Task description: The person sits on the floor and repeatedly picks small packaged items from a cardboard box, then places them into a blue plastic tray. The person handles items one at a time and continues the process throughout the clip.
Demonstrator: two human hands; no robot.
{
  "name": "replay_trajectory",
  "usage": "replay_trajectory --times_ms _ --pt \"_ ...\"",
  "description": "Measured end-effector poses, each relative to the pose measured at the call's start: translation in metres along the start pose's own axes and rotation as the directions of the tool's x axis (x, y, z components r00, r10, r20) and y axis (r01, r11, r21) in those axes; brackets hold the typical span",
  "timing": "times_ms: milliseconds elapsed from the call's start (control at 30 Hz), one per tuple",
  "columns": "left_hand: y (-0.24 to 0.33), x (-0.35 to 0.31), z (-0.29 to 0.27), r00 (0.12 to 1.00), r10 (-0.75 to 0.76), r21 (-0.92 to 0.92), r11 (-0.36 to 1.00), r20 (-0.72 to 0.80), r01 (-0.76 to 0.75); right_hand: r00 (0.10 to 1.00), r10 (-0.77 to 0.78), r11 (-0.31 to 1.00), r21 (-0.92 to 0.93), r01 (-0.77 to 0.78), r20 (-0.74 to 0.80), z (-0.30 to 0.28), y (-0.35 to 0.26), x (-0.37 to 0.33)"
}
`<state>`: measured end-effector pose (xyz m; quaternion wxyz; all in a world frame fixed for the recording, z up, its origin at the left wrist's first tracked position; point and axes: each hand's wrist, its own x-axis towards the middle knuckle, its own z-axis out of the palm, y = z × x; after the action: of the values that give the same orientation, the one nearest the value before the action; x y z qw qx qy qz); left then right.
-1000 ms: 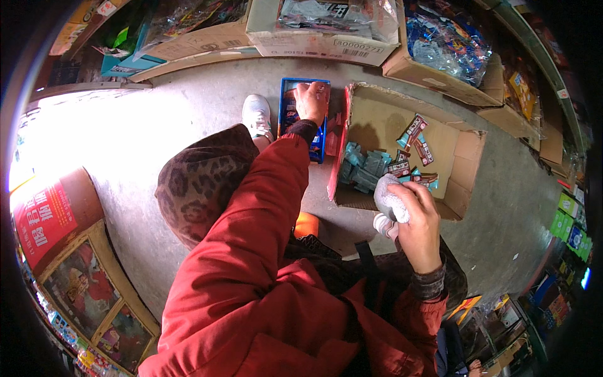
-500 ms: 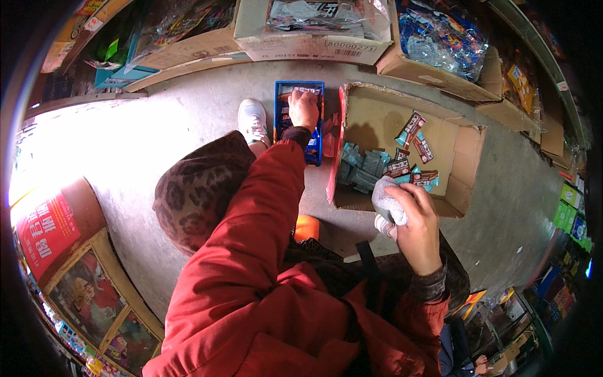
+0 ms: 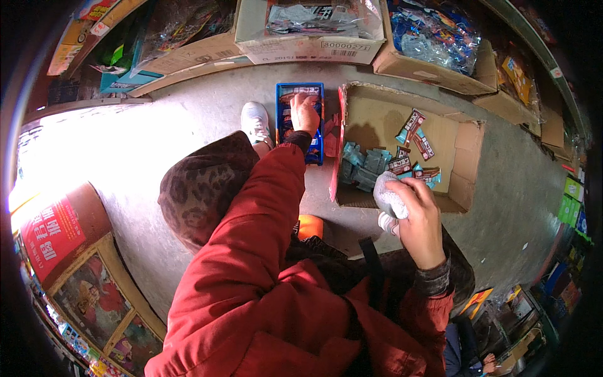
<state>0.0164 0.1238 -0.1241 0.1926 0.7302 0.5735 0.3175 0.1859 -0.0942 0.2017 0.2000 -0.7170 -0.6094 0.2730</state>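
Under the left grip (image 3: pixel 304 115), closure and hold indiscernible, sits a blue-rimmed tray (image 3: pixel 300 84); right grip (image 3: pixel 421 220), fingers curled in, clasps pale cloth (image 3: pixel 385 195).

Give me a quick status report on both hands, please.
Left hand at the blue tray, grip unclear. Right hand gripping a pale cloth by the cardboard box. Box wall between the tray and the wrapped bars.

An open, narrow blue box (image 3: pixel 323 125) stands on the floor (image 3: pixel 509 176) just beside the carton's (image 3: pixel 470 147) left edge, wrapped bars (image 3: pixel 287 118) inside. A bunched pale-grey cloth (image 3: pixel 388 193) is held at the carton's near edge.
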Motion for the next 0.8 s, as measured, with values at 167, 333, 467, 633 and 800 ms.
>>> replay_trajectory --times_ms 167,333,467,633,800 --pt "0.023 -0.004 -0.006 0.988 -0.095 -0.068 0.994 -0.123 0.087 1.0 -0.023 0.999 -0.027 0.024 0.003 0.0 0.002 -0.008" --pt "0.076 0.003 -0.006 0.975 0.068 -0.19 0.976 -0.21 -0.109 0.998 0.026 0.999 -0.046 -0.023 0.06 -0.001 0.005 -0.022" --pt "0.128 -0.004 -0.006 0.942 0.305 -0.309 0.891 -0.139 -0.334 0.994 0.074 0.996 -0.054 -0.07 0.074 -0.004 0.007 -0.029" --pt "0.141 -0.036 0.0 0.883 0.431 -0.436 0.842 0.188 -0.318 0.984 0.144 0.986 -0.1 -0.133 0.109 -0.008 0.015 -0.043" --pt "0.122 -0.072 0.029 0.687 0.474 -0.345 0.879 0.551 -0.33 0.987 0.104 0.992 -0.079 -0.094 0.126 -0.007 0.024 -0.054"
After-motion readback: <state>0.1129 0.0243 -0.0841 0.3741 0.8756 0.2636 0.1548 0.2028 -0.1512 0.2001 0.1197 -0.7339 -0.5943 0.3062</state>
